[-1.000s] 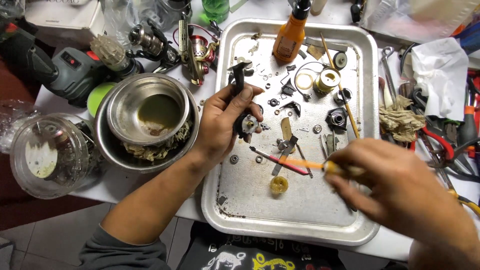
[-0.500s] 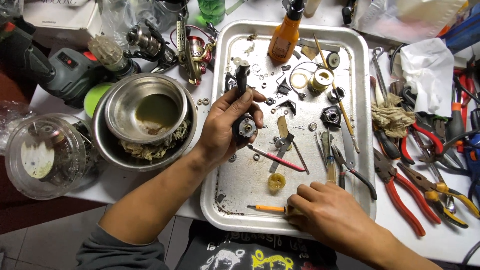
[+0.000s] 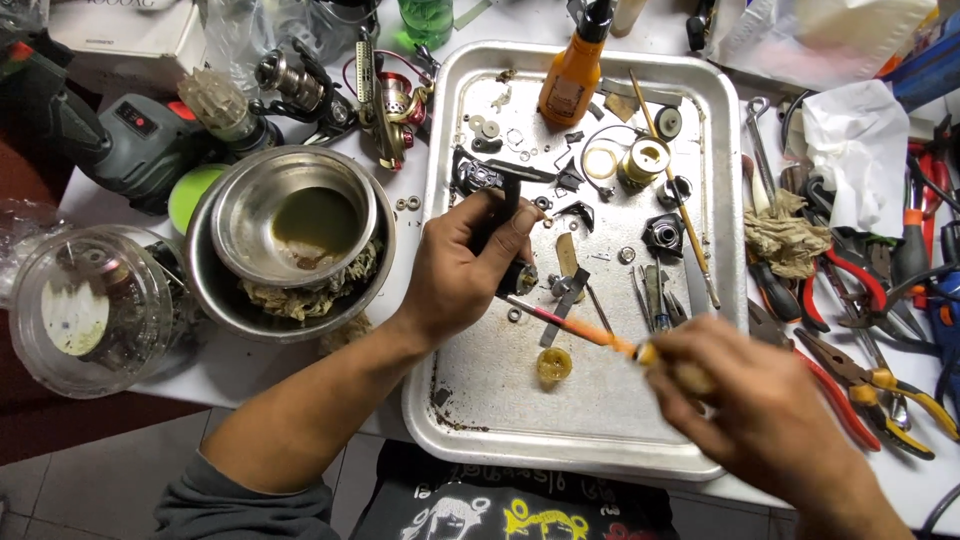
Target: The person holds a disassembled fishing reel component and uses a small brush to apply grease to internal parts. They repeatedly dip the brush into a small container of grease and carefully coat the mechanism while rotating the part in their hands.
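Note:
My left hand (image 3: 460, 262) grips a black fishing reel body (image 3: 505, 240) over a metal tray (image 3: 480, 430), its handle stem pointing up between thumb and fingers. My right hand (image 3: 745, 400), blurred, holds a thin brush with an orange and pink handle (image 3: 570, 325); its tip reaches the reel just under my left thumb. A small yellow cap (image 3: 553, 364) lies on the tray below the brush. Several small reel parts, washers and screws are scattered over the tray's upper half.
An orange spray bottle (image 3: 572, 70) stands at the tray's top. Nested steel bowls (image 3: 290, 235) sit left of the tray, with a clear lidded tub (image 3: 85, 310) further left. Pliers (image 3: 860, 370), a rag (image 3: 785, 235) and other tools crowd the right side. Other reels (image 3: 385, 95) lie behind.
My right hand lifted from the tray's lower edge with the brush and brought its tip up to the reel. My left hand kept hold of the reel, barely shifting.

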